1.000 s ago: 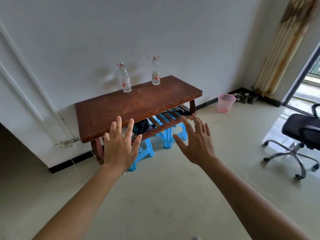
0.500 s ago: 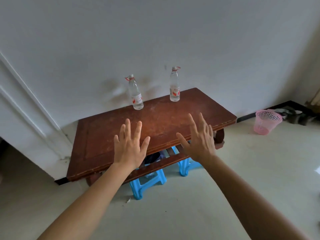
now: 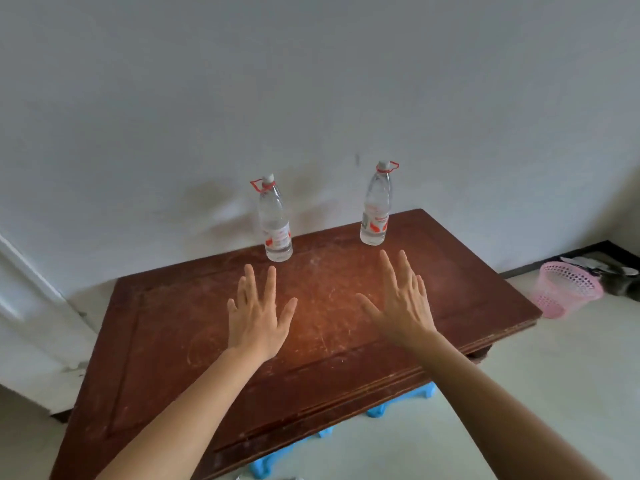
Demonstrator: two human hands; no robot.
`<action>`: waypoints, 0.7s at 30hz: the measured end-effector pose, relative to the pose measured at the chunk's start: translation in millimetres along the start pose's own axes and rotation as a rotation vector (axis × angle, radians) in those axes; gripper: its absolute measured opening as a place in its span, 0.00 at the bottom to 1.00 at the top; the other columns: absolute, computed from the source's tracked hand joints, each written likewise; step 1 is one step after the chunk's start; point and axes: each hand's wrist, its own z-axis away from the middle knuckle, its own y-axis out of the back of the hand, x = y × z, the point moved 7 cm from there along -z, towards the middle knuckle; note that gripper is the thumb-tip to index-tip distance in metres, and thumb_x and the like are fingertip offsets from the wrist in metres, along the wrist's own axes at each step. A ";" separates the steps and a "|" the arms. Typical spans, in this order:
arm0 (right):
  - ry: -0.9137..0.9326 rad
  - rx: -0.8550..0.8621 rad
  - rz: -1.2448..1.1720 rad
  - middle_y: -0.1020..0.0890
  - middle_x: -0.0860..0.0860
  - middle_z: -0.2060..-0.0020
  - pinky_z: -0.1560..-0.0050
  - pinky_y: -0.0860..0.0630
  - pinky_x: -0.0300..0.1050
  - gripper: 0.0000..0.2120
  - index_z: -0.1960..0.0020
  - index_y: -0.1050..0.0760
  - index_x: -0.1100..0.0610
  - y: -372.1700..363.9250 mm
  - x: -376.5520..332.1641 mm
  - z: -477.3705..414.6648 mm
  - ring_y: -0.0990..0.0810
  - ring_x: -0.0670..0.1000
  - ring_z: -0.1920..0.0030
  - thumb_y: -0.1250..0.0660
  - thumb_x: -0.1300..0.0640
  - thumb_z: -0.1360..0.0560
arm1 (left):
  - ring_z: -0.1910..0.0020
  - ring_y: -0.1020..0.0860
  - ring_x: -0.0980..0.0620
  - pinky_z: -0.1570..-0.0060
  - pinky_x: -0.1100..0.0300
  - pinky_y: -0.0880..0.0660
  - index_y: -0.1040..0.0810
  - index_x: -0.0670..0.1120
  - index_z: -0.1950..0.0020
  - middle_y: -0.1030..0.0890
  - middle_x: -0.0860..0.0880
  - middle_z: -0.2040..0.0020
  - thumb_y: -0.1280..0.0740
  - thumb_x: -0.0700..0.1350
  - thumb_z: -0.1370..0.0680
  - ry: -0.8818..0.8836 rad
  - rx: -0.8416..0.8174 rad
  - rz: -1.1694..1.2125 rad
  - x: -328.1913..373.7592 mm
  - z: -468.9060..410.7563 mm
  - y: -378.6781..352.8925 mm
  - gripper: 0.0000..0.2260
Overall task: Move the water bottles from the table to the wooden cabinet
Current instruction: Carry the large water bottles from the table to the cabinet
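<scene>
Head view, pink basket (image 3: 564, 289) right of table (image 3: 485, 289), blue stools (image 3: 273, 460) beneath

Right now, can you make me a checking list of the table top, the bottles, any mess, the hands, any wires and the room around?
Surface: wooden table, reddish-brown top, scratched, set against a white wall.
Job's things: left bottle and right bottle, both upright near the table's back edge, capped, red loops at the necks.
Clutter: blue plastic shows under the table's front edge.
Hands: left hand and right hand both open, fingers spread, over the tabletop, short of the bottles, holding nothing.
Cables: nothing seen.
Surroundings: pale floor; pink basket on the floor to the right.
</scene>
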 end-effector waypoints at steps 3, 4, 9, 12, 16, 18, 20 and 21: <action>0.010 0.019 -0.009 0.59 0.57 0.19 0.21 0.47 0.63 0.45 0.19 0.66 0.45 -12.7 -14.6 -67.0 0.49 0.60 0.19 0.44 0.29 0.23 | 0.19 0.57 0.41 0.23 0.37 0.45 0.66 0.54 0.19 0.69 0.42 0.20 0.58 0.70 0.21 -0.002 -0.069 0.057 -19.6 -62.0 -20.6 0.37; 0.016 0.027 -0.016 0.59 0.57 0.19 0.21 0.46 0.63 0.45 0.19 0.65 0.45 -14.4 -19.8 -81.8 0.48 0.60 0.19 0.43 0.30 0.23 | 0.19 0.58 0.41 0.23 0.37 0.46 0.67 0.54 0.19 0.70 0.43 0.20 0.58 0.70 0.21 -0.010 -0.082 0.057 -23.4 -75.3 -25.5 0.37; 0.036 -0.016 -0.060 0.61 0.56 0.19 0.23 0.43 0.61 0.46 0.20 0.67 0.42 -54.1 -39.3 -150.3 0.46 0.63 0.20 0.40 0.30 0.23 | 0.19 0.59 0.40 0.23 0.36 0.46 0.69 0.55 0.20 0.70 0.42 0.21 0.60 0.72 0.24 0.044 -0.202 0.056 -46.3 -136.3 -73.1 0.39; 0.109 -0.072 -0.089 0.63 0.57 0.19 0.21 0.45 0.61 0.46 0.20 0.69 0.40 -79.1 -59.3 -201.5 0.50 0.62 0.19 0.41 0.30 0.23 | 0.19 0.58 0.40 0.24 0.36 0.45 0.69 0.55 0.20 0.70 0.41 0.20 0.59 0.72 0.24 0.085 -0.243 0.048 -53.7 -160.9 -97.2 0.39; 0.231 -0.163 -0.148 0.64 0.57 0.20 0.21 0.44 0.60 0.47 0.21 0.69 0.39 -106.6 -99.4 -272.7 0.47 0.62 0.20 0.39 0.29 0.24 | 0.19 0.56 0.38 0.25 0.36 0.42 0.67 0.55 0.19 0.67 0.40 0.20 0.58 0.73 0.24 0.198 -0.248 0.059 -68.3 -170.2 -113.6 0.39; 0.297 -0.157 -0.233 0.63 0.58 0.20 0.23 0.40 0.60 0.48 0.20 0.67 0.41 -116.2 -123.3 -309.8 0.45 0.62 0.21 0.37 0.30 0.25 | 0.19 0.55 0.39 0.25 0.37 0.41 0.68 0.55 0.20 0.67 0.40 0.20 0.58 0.73 0.24 0.266 -0.253 0.044 -80.0 -176.1 -120.9 0.40; 0.374 -0.100 -0.328 0.60 0.61 0.20 0.26 0.36 0.61 0.49 0.20 0.64 0.43 -120.7 -147.7 -339.0 0.43 0.63 0.21 0.36 0.30 0.26 | 0.19 0.55 0.39 0.25 0.37 0.40 0.68 0.55 0.20 0.67 0.40 0.20 0.58 0.73 0.24 0.320 -0.274 0.025 -90.5 -181.4 -129.5 0.40; 0.398 -0.081 -0.376 0.58 0.61 0.20 0.26 0.36 0.61 0.49 0.19 0.63 0.44 -126.6 -159.2 -353.7 0.43 0.63 0.21 0.36 0.29 0.27 | 0.19 0.55 0.38 0.25 0.37 0.41 0.67 0.55 0.19 0.66 0.40 0.19 0.57 0.73 0.24 0.351 -0.286 0.019 -96.9 -184.2 -135.8 0.40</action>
